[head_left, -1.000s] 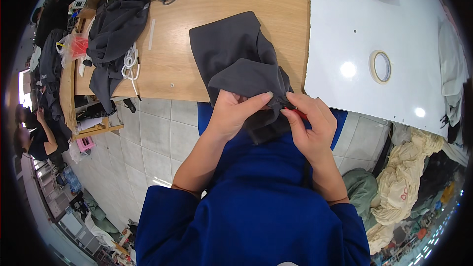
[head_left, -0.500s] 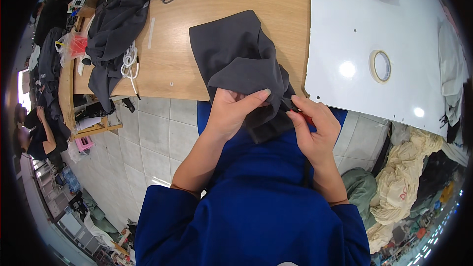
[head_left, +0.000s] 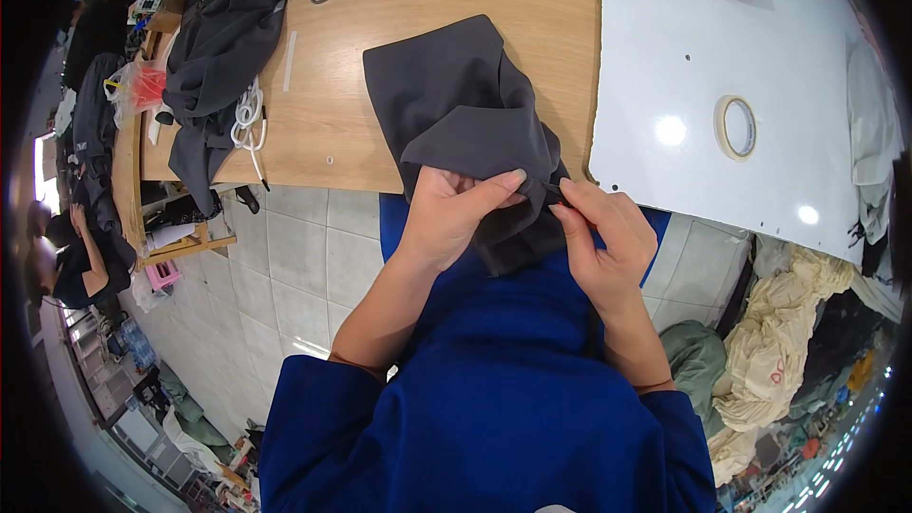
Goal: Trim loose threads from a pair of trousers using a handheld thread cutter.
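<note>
A dark grey piece of clothing (head_left: 456, 85) lies folded over the table's near edge, its lower part hanging toward my lap. My left hand (head_left: 451, 214) grips its bunched edge, thumb on top and fingers partly hidden under the cloth. Close by on the right, my right hand (head_left: 613, 237) has thumb and forefinger bent around a small dark pointed tool (head_left: 553, 194). Its tip meets the cloth beside my left thumb. Most of the tool is hidden by my fingers, so its exact kind is unclear.
The wooden table (head_left: 541, 0) adjoins a white board (head_left: 655, 57) bearing a tape roll (head_left: 735, 128). More dark clothing (head_left: 223, 57) with a white cord (head_left: 249, 119) lies left. Cream cloth (head_left: 774, 361) is heaped at lower right. Another person (head_left: 81, 256) is at far left.
My right thumb and forefinger have shifted slightly up and left. The red part seen behind them earlier is now hidden. My left hand keeps its hold, thumb moved slightly right.
</note>
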A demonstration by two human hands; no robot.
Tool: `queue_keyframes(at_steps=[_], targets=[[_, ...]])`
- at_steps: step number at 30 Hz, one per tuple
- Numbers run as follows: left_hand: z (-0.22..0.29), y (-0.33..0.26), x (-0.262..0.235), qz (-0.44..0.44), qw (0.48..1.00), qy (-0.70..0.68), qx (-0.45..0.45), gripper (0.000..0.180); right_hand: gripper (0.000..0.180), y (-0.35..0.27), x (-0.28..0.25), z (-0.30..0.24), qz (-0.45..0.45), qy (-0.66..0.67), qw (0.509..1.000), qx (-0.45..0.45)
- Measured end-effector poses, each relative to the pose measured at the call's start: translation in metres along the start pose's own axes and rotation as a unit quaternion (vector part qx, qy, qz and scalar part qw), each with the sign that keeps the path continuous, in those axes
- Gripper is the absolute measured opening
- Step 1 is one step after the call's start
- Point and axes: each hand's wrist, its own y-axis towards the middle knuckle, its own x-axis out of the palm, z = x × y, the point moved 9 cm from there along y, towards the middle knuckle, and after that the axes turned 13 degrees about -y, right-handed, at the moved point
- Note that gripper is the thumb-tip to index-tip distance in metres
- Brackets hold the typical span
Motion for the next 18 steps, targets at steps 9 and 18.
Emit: queue_keyframes(at_steps=[9,18], targets=[[0.001,0.000,0.002,0.012,1.000,-0.015,-0.005,0.028,0.031,-0.007,0.002,0.015,-0.015,0.080,0.995,0.065],[-0.013,-0.003,0.002,0.009,0.999,-0.034,-0.037,0.024,0.033,0.007,0.019,0.000,-0.059,0.099,0.993,0.015]])
